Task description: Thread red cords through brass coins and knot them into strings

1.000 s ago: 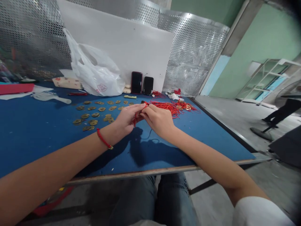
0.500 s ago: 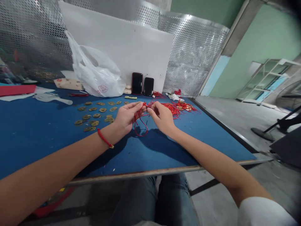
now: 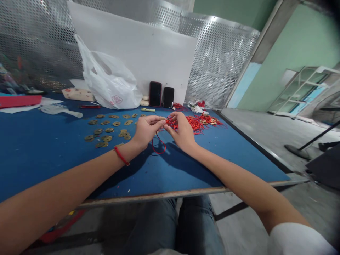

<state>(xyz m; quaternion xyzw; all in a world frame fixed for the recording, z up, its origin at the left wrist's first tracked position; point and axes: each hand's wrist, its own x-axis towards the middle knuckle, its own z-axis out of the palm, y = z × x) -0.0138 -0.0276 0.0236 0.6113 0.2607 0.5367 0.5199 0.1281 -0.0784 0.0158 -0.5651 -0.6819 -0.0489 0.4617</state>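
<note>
We pinch a thin red cord (image 3: 158, 143) between the fingers of our left hand (image 3: 145, 130) and right hand (image 3: 181, 131), its loop hanging over the blue tabletop (image 3: 39, 148), just right of the scattered round brass coins (image 3: 107, 129).

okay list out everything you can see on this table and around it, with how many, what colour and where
red cord: one, red, pinched between both hands, loop hanging down
cord pile: one, red, beyond the right hand
coins: many, brass, scattered beside the left hand
phones: two, dark, leaning on the white board
plastic bag: one, white, back of table
table: one, blue top
bracelet: one, red, left wrist
left hand: fingertips pinching the cord
right hand: fingertips pinching the cord
</note>
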